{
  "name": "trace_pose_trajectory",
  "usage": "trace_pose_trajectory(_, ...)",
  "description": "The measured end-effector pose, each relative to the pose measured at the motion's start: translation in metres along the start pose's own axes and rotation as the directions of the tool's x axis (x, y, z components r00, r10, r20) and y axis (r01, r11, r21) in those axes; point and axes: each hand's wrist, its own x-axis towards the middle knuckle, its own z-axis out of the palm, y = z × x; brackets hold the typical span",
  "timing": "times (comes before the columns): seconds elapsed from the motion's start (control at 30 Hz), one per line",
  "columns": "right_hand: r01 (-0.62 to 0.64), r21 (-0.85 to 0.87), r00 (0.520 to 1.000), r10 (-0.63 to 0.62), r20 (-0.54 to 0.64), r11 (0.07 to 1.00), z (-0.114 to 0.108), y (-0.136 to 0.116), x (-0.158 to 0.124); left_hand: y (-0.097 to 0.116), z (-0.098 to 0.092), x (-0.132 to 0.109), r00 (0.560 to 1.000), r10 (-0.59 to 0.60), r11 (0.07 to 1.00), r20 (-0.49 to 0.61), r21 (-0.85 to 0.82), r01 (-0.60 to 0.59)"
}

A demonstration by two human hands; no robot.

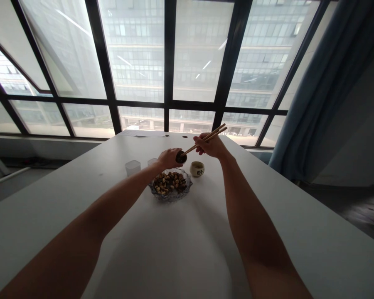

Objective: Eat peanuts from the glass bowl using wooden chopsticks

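My left hand (169,158) grips a small dark cup (181,157), tilted so that its mouth faces me and to the right. In my right hand (207,144) is a pair of chopsticks (216,132), their tips at the mouth of that cup. What lies inside the cup is too dark to make out. Below my left hand stands a clear scalloped glass bowl (171,197) holding nuts and seeds (166,182), some pale brown and some dark. Just right of the bowl sits a small cream cup (197,169) with black lettering.
Two translucent plastic cups, one at the left (132,167) and one partly behind my left hand (151,161), stand on the white table (90,170). White paper (145,133) lies at the far edge, before the windows. A blue curtain (302,108) hangs at the right.
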Motion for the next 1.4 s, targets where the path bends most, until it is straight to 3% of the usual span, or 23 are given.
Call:
trace_pose_trajectory(0.2,-0.009,-0.051,1.000,0.008,-0.006,0.999,0.008,0.005,0.001,0.008,-0.004,0.001,1.000,0.000,1.000,0.020,-0.021,0.000)
trace_pose_trajectory(0.37,-0.010,-0.047,0.997,0.007,-0.075,0.999,-0.001,-0.017,-0.002,0.004,0.001,0.008,0.986,-0.135,0.990,0.096,-0.028,0.138)
trace_pose_trajectory(0.47,-0.101,-0.005,0.990,0.101,0.096,0.995,-0.003,-0.025,-0.004,0.001,0.008,0.011,0.974,-0.167,0.985,0.152,-0.006,0.170)
trace_pose_trajectory(0.6,-0.270,-0.043,0.872,0.263,0.412,0.962,0.008,-0.021,-0.006,-0.001,0.016,0.013,0.953,-0.185,0.982,0.239,0.016,0.186)
trace_pose_trajectory(0.7,-0.374,-0.070,0.766,0.351,0.539,0.925,0.022,-0.014,-0.006,-0.003,0.017,0.014,0.937,-0.190,0.981,0.293,0.023,0.191)
trace_pose_trajectory(0.77,-0.418,-0.048,0.727,0.365,0.582,0.907,0.030,-0.010,-0.006,-0.004,0.012,0.011,0.941,-0.176,0.984,0.288,0.026,0.176)
trace_pose_trajectory(0.83,-0.416,0.001,0.741,0.339,0.580,0.909,0.036,-0.006,-0.006,-0.007,0.004,0.004,0.954,-0.160,0.987,0.252,0.023,0.160)
trace_pose_trajectory(0.9,-0.369,0.053,0.791,0.284,0.542,0.928,0.040,-0.002,-0.005,-0.013,-0.007,-0.010,0.977,-0.122,0.992,0.174,0.021,0.121)
trace_pose_trajectory(0.97,-0.314,0.084,0.838,0.235,0.493,0.946,0.042,0.002,-0.004,-0.023,-0.018,-0.031,0.998,-0.056,0.998,0.024,0.041,0.055)
trace_pose_trajectory(1.17,-0.221,0.134,0.913,0.157,0.375,0.966,0.045,0.010,0.001,-0.070,-0.029,-0.109,0.976,-0.075,0.990,-0.204,0.100,0.097)
trace_pose_trajectory(1.27,-0.218,0.126,0.911,0.155,0.381,0.968,0.048,0.009,0.001,-0.089,-0.022,-0.137,0.970,-0.087,0.983,-0.226,0.141,0.120)
trace_pose_trajectory(1.4,-0.273,0.071,0.867,0.213,0.451,0.959,0.050,0.007,-0.001,-0.099,-0.011,-0.152,0.938,-0.209,0.958,-0.276,0.135,0.253)
